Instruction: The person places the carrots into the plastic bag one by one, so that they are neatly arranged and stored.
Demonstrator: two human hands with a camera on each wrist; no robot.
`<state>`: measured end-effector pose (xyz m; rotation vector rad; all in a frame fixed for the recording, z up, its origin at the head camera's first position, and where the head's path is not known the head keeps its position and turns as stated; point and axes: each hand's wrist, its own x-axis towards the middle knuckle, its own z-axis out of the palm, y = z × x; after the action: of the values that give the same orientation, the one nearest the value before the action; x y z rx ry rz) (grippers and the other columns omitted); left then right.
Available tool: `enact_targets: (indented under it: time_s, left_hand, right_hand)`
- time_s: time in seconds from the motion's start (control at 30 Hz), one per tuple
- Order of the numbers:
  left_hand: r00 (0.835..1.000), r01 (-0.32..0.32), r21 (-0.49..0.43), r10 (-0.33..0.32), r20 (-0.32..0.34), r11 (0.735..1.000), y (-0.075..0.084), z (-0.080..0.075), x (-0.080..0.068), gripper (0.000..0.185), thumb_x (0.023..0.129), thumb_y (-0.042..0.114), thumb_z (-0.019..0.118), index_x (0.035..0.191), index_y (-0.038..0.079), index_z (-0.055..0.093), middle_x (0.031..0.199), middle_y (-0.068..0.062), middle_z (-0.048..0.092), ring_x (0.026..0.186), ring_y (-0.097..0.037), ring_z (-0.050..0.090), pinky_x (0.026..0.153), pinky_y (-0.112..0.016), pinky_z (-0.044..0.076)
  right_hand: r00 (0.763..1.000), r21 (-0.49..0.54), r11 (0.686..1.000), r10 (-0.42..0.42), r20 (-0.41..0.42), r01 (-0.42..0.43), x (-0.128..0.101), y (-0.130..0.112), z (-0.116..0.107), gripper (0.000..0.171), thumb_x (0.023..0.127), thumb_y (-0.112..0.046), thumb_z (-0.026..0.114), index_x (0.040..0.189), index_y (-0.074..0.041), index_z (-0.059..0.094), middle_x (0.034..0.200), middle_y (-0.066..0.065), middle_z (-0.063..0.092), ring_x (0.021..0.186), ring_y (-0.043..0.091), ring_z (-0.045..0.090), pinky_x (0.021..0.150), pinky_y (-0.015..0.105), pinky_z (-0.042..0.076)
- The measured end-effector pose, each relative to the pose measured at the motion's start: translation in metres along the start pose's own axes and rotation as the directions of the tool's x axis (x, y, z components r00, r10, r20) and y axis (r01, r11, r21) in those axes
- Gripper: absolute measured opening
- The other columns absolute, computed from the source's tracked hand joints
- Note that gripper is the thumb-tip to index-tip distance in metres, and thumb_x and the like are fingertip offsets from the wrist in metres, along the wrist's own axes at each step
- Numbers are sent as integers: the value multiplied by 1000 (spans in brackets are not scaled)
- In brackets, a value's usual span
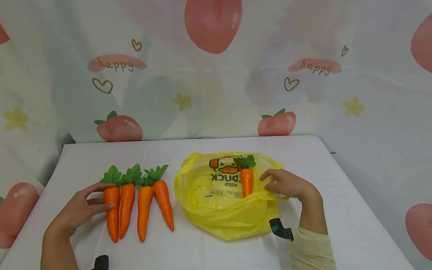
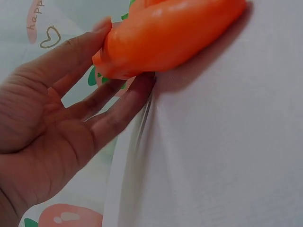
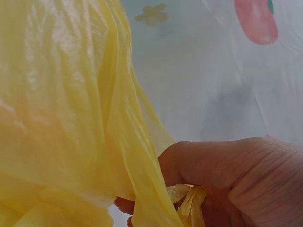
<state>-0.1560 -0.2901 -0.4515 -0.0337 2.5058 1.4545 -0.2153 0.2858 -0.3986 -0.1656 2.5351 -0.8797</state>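
Four orange toy carrots with green leaves lie side by side on the left of the white table. My left hand pinches the leftmost carrot near its leafy top, thumb on one side and fingers on the other; the left wrist view shows that carrot close up in the hand. At centre a yellow plastic bag lies crumpled, with a fifth carrot at its mouth. My right hand grips the bag's right handle; its yellow film fills the right wrist view.
A pale cloth printed with strawberries and "happy" hangs behind the table and drapes down both sides. The other three carrots lie between my left hand and the bag. Bare tabletop stretches along the front edge.
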Motion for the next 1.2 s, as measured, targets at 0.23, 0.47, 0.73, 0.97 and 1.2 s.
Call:
enact_targets:
  time_s: [0.23, 0.47, 0.73, 0.97, 1.2]
  left_hand:
    - [1000, -2, -19, 2, 0, 1000, 5, 0, -1, 70, 95, 30, 78, 152, 6, 45, 154, -32, 36, 128, -53, 48, 95, -57, 53]
    - [998, -49, -1, 49, -31, 999, 12, 0, -1, 69, 99, 30, 74, 155, 7, 42, 158, -29, 31, 130, -52, 45, 99, -67, 46]
    - [983, -89, -12, 86, -161, 996, 23, -1, -1, 66, 101, 31, 71, 157, 13, 42, 160, -26, 28, 135, -54, 38, 100, -74, 39]
    - [973, -93, -19, 87, -214, 995, 34, 2, -2, 68, 100, 35, 71, 158, 15, 41, 159, -25, 28, 135, -54, 38, 100, -72, 41]
    - [959, -159, -8, 152, -240, 987, 52, 12, -3, 65, 101, 37, 70, 156, 14, 43, 158, -21, 32, 131, -50, 43, 98, -68, 46]
  right_hand:
    - [1000, 0, 1000, -2, 0, 2, -3, -2, 1, 31, 101, -16, 64, 131, -6, 65, 123, 16, 59, 99, 30, 59, 87, 49, 56]
    - [1000, -5, 1000, -4, 4, 4, -1, -3, 1, 32, 100, -16, 65, 130, -6, 65, 118, 14, 60, 94, 28, 60, 86, 48, 56]
    - [1000, -8, 1000, -1, 13, 1, 0, -4, 2, 31, 101, -15, 64, 130, -6, 65, 117, 13, 60, 93, 28, 60, 87, 48, 56]
    - [1000, -2, 1000, 3, 10, -3, -1, -3, 3, 30, 101, -15, 63, 130, -5, 65, 116, 13, 60, 93, 28, 60, 86, 47, 56]
    - [1000, -21, 1000, -5, -1, 5, -1, -2, 2, 30, 101, -15, 63, 130, -6, 65, 124, 16, 60, 93, 29, 61, 88, 49, 55]
